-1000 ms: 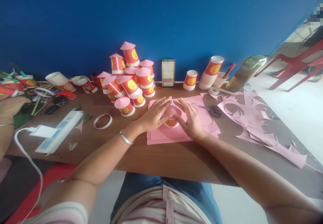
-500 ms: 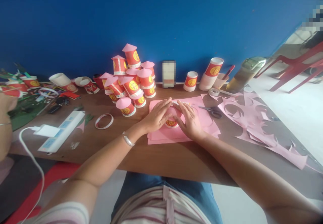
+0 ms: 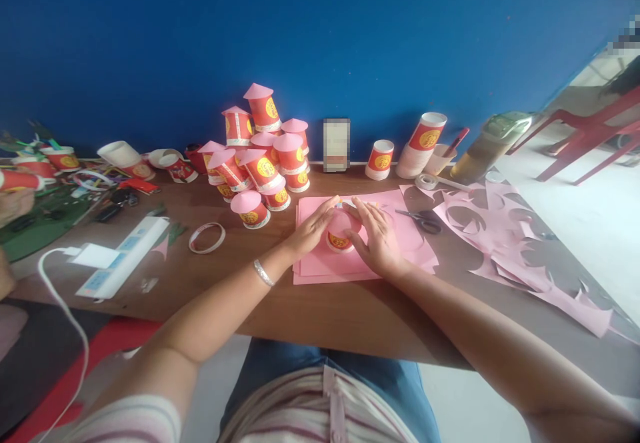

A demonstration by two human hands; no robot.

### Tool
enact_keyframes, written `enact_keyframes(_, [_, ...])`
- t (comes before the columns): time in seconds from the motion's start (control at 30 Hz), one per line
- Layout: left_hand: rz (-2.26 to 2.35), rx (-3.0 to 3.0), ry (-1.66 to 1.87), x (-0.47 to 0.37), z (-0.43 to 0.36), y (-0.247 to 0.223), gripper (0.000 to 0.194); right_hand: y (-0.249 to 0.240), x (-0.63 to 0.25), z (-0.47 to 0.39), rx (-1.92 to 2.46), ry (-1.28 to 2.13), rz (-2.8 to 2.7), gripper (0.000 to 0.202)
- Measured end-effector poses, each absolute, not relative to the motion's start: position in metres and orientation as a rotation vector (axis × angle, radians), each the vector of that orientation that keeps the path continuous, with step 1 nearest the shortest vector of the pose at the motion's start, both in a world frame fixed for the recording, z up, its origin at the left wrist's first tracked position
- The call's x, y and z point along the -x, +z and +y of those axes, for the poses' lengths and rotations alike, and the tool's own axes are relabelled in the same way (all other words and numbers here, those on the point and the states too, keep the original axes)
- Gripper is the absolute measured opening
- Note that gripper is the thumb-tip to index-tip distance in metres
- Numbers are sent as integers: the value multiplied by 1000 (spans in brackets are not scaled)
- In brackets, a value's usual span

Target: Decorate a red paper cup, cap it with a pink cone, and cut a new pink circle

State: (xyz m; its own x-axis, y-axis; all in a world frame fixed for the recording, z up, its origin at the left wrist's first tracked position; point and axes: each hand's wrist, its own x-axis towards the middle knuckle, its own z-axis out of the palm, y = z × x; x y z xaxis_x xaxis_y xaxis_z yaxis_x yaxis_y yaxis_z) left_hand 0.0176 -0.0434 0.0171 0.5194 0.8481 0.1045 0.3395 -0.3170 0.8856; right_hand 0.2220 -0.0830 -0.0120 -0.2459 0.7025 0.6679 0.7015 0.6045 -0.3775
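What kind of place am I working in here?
Probably a shared craft workspace: pink paper scraps and scissors lie on the table, beside a stack of pink-roofed red cups.

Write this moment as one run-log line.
left hand: beside pink cone | right hand: beside cone | red cup: beneath cone, above pink sheets

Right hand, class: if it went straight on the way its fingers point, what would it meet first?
Probably the small upright panel by the blue wall: the right hand points forward and slightly left. Depth is unclear in this single view.
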Motion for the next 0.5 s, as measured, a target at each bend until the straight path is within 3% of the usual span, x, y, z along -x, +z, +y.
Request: enact_keyframes(0.5, [955,-1903,704,-14,-47,7,64,-12,-221,-84,1113,-56,-1979,67])
